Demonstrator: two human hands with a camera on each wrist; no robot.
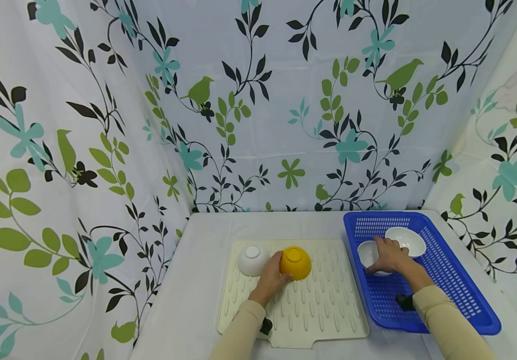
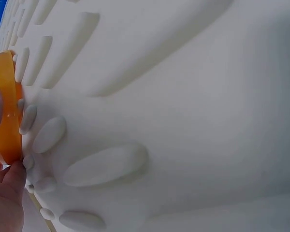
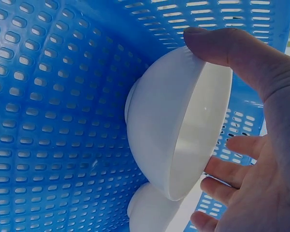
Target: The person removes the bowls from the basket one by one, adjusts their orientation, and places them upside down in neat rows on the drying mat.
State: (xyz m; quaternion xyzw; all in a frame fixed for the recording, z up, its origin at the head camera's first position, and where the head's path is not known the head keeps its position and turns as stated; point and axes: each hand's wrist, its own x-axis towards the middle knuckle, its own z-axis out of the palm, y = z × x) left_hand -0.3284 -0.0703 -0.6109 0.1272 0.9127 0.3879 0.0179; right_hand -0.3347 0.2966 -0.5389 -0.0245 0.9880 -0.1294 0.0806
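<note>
On the cream draining mat (image 1: 321, 310), a yellow bowl (image 1: 298, 265) lies upside down. My left hand (image 1: 271, 281) grips its left side, and in the left wrist view the thumb and fingers press against the orange-looking wall (image 2: 8, 116). Just left of it sits an upturned white bowl (image 1: 251, 259). Inside the blue basket (image 1: 461, 295), my right hand (image 1: 390, 256) spans an upright white bowl (image 1: 366, 252), with the thumb on one side of the rim and fingertips at the other. A second white bowl (image 1: 409, 241) stands behind it, partly covered by the hand.
The basket stands at the right of the white-covered table (image 1: 186, 300), alongside the mat. A patterned curtain (image 1: 285, 125) closes off the back and both sides. Raised ridges cover the mat.
</note>
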